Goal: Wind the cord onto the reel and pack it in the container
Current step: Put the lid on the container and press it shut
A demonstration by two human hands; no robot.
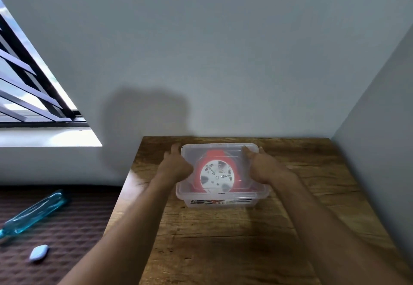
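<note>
Reel (216,176) lies inside lidded container (223,199), between 2 hands' fingers (245,150) pressing its lid.

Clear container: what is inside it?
Inside the clear container, under its lid, lies a red reel with a white face. The wound cord itself cannot be made out through the plastic.

Clear plastic container (222,197) upright at the far middle of the wooden surface (223,240); lid on; red reel (218,173), white-faced, lying flat inside.
</note>
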